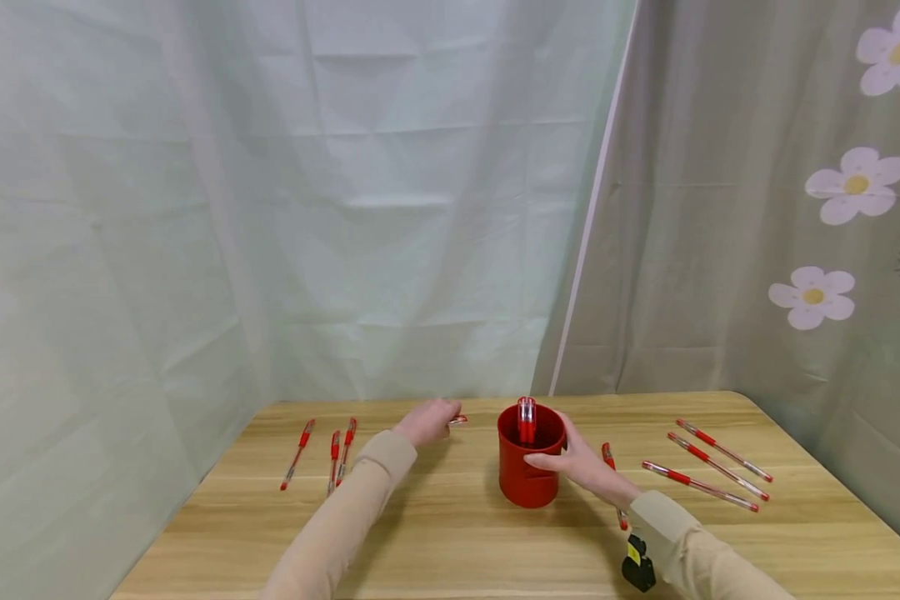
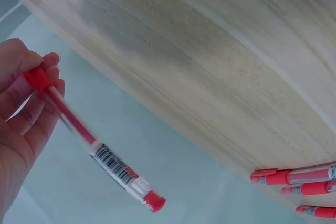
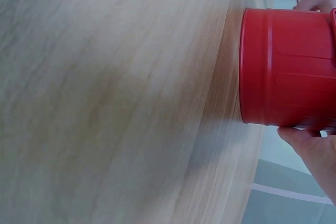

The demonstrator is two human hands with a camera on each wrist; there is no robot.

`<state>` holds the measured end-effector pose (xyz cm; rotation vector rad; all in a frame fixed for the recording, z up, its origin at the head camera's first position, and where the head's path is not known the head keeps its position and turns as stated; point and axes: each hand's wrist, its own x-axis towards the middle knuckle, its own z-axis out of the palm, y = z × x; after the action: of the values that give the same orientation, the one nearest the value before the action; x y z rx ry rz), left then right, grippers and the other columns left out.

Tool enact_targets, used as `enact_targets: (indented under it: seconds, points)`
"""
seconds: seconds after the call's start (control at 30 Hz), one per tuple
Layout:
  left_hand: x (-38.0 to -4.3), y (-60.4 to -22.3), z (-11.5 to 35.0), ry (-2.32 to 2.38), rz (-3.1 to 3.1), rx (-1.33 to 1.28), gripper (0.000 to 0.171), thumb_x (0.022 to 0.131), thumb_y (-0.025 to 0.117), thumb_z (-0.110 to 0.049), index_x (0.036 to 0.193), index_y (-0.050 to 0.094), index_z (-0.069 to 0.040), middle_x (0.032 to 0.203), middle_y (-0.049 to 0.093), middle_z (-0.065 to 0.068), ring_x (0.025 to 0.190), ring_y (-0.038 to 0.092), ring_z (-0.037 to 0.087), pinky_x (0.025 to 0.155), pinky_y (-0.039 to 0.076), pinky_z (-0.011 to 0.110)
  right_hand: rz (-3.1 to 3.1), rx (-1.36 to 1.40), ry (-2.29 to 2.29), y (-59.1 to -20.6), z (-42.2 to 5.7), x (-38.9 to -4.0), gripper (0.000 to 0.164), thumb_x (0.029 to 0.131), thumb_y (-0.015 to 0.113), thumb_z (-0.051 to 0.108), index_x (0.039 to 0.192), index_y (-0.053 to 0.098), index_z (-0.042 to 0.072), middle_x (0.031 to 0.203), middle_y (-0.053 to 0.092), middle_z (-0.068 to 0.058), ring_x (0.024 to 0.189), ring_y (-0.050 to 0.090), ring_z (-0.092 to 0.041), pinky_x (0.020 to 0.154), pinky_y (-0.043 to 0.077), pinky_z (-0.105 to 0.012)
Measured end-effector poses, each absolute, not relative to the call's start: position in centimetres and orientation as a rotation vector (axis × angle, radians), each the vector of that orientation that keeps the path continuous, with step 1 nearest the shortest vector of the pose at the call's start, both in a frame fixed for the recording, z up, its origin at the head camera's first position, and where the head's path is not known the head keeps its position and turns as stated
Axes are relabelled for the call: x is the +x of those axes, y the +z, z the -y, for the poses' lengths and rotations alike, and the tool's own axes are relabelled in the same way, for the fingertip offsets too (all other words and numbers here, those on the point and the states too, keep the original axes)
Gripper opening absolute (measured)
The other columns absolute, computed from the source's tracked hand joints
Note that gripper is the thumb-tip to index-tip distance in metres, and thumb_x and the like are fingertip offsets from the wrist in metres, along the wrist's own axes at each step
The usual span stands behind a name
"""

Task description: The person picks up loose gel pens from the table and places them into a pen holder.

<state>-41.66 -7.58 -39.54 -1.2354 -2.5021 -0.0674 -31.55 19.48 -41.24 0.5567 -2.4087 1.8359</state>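
Observation:
My left hand [image 1: 429, 422] pinches a red gel pen [image 2: 79, 121] by its red grip end, above the table's far side. In the left wrist view the pen's clear barrel, with a barcode label, points away from the fingers. A red pen holder [image 1: 528, 475] stands upright on the table, with red pens [image 1: 527, 421] leaning inside it. My right hand [image 1: 588, 465] grips the holder's right side, thumb across the front; its other fingers are mostly hidden behind. The right wrist view shows the holder's wall [image 3: 294, 66] with the hand [image 3: 317, 156] against it.
Several red pens [image 1: 347, 450] lie left of my left forearm, and more pens [image 1: 717, 467] lie at the right. Another pen [image 1: 609, 457] is partly covered by my right wrist. A black object with a yellow mark [image 1: 637, 567] is beside the right sleeve. Curtains hang behind the table [image 1: 450, 542].

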Motion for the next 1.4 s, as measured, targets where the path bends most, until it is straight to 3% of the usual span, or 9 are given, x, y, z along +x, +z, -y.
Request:
enact_targets:
  seconds: [0.37,1.03,1.4]
  points:
    - [-41.7,-39.2,8.0,-0.048,2.536,-1.124,0.011,0.078,0.064,0.006,0.079,0.061,-0.005,0.070,0.060,0.005,0.062,0.059,0.019,0.054,0.047,0.026,2.427,0.576,1.847,-38.6,-18.7,-29.5,0.074,0.078,0.070,0.012,0.136,0.025,-0.001,0.130,0.037,-0.019,0.117,0.033,-0.035,0.093,0.030,-0.051]
    - [-41.2,-37.6,7.4,-0.263,2.506,-1.034,0.014,0.079,0.063,0.006,0.072,0.057,-0.005,0.065,0.057,0.003,0.058,0.056,0.016,0.052,0.045,0.026,2.421,0.575,1.862,-38.7,-18.7,-29.4,0.075,0.078,0.071,0.011,0.136,0.024,0.001,0.131,0.037,-0.019,0.117,0.034,-0.035,0.093,0.030,-0.050]
    - [-40.9,-35.9,6.9,-0.396,2.419,-1.049,0.015,0.075,0.063,0.010,0.081,0.059,-0.003,0.068,0.058,0.002,0.057,0.051,0.014,0.054,0.043,0.025,2.417,0.593,1.862,-38.8,-18.8,-29.4,0.074,0.078,0.071,0.012,0.135,0.025,0.000,0.130,0.037,-0.019,0.117,0.033,-0.034,0.093,0.030,-0.051]
